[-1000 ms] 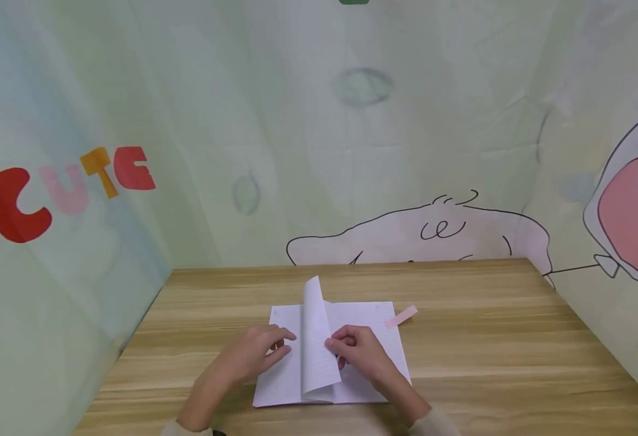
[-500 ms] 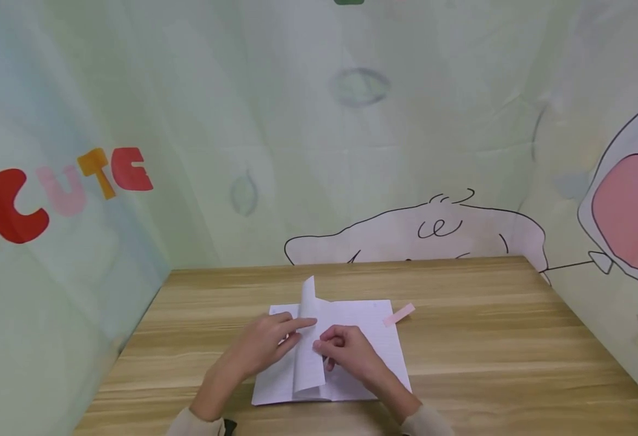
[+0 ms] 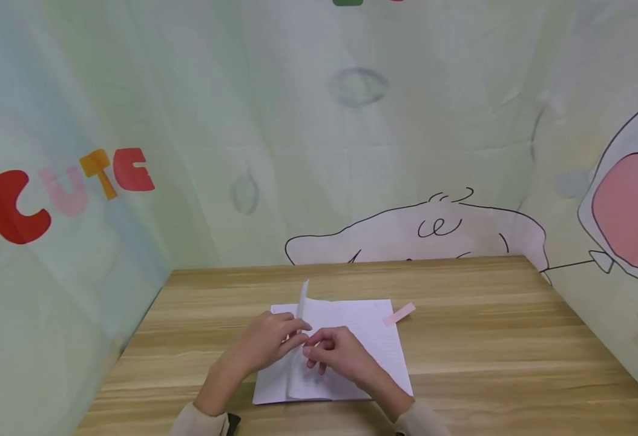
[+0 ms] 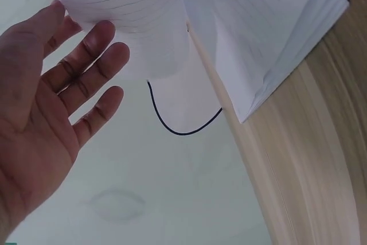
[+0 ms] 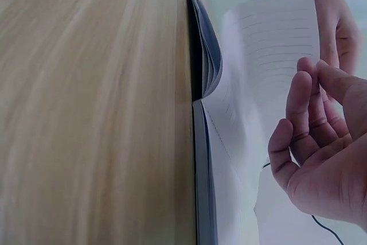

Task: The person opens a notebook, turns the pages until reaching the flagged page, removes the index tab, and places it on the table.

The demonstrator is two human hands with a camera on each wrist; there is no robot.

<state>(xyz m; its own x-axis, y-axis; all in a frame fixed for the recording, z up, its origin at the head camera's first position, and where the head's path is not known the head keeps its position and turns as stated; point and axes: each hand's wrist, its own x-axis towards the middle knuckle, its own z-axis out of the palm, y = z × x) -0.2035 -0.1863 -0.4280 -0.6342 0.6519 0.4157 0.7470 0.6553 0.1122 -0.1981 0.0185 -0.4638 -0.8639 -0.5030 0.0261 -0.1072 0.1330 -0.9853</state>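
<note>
An open lined notebook (image 3: 359, 339) lies on the wooden table, one of its pages (image 5: 275, 32) lifted and standing almost on edge near the middle. My right hand (image 3: 338, 354) pinches the free edge of that page between thumb and index finger; in the right wrist view the other fingers (image 5: 301, 98) are loosely bent beside it. On the page's left side is my left hand (image 3: 270, 339), its fingers spread and gently bent. Thumb and index tip are right at the page's edge in the left wrist view, while the remaining fingers (image 4: 103, 67) hang free.
A pink paper strip (image 3: 401, 313) sticks out past the notebook's upper right edge. Behind the wooden table (image 3: 488, 339) hangs a pale green printed cloth (image 3: 243, 121) with cartoon figures. It also runs along both sides.
My right hand has carried the pinched page leftward, from leaning right to nearly upright. My left hand has moved right to the page, and its fingertips are now close to my right hand's.
</note>
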